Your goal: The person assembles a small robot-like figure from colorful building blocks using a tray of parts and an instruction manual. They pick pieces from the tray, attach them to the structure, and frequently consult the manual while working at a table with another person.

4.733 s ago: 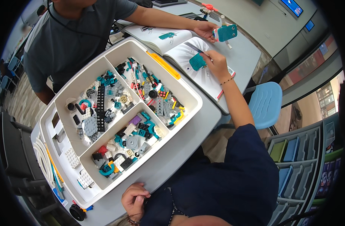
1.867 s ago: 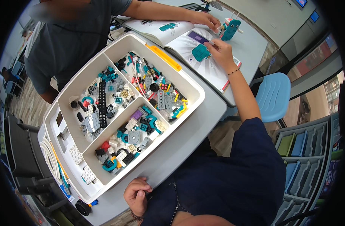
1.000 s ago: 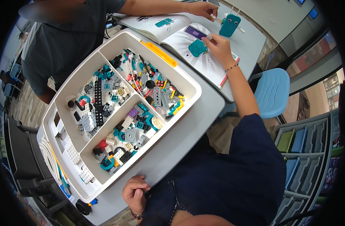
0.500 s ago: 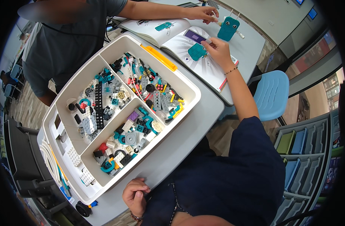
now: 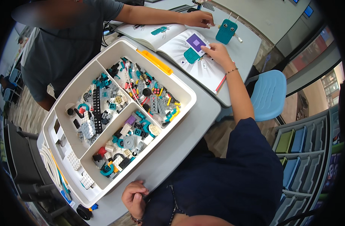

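My right hand [image 5: 217, 54] pinches a flat purple card with a pale border [image 5: 195, 42] between thumb and fingers. The card is over the right page of an open instruction book [image 5: 180, 49], beside a printed teal figure. Just beyond stands a teal brick-built figure [image 5: 226, 32] with two round eyes, two thin upright rods and pale arms. Near the table's front edge, my left hand [image 5: 134, 196] rests with its fingers curled in, nothing visible in them. It is closest to the near side of a white sorting tray [image 5: 116, 184].
The tray has compartments of loose teal, grey, black, white and yellow building pieces. Another person's hand [image 5: 199, 19] reaches beside the teal figure's left arm. A black wheel [image 5: 84, 212] lies at the near left, a blue chair [image 5: 269, 96] stands right, and storage trays [image 5: 296, 141] fill a rack.
My right hand has turned the purple card from steeply tilted to facing up more. The other person's hand has lowered slightly. My left hand stays put.
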`<state>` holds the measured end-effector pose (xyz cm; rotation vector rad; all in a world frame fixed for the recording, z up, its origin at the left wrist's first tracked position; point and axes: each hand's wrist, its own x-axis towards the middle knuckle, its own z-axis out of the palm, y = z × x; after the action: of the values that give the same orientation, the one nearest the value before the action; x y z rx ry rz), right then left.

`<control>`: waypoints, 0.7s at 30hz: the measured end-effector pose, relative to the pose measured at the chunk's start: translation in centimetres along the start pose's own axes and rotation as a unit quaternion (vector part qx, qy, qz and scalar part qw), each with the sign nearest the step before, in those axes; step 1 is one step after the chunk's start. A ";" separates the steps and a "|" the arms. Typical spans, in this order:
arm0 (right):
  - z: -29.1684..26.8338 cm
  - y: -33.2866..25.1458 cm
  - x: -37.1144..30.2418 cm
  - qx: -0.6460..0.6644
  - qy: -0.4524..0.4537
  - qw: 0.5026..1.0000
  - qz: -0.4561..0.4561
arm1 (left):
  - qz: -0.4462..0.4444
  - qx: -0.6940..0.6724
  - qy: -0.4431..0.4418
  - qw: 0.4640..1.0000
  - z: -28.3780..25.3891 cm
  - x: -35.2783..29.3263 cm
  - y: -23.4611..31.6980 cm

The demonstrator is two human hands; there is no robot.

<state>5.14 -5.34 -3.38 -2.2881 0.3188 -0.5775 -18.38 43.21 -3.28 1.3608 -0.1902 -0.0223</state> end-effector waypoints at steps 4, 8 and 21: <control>-4.2 3.2 0.8 -0.040 0.234 0.971 0.022 | -0.006 -0.018 -0.008 1.000 -0.5 -0.1 -0.3; -8.3 6.5 1.1 -0.261 0.343 0.899 -0.078 | -0.014 -0.025 0.001 1.000 -0.3 0.0 -0.1; -11.7 8.2 4.0 -0.248 0.135 0.956 -0.076 | -0.032 -0.012 0.011 0.999 -0.3 -0.1 0.2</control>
<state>2.33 -19.73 -0.74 -2.7330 0.4657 -0.9859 -18.50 43.53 -3.12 1.3418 -0.1286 -0.0627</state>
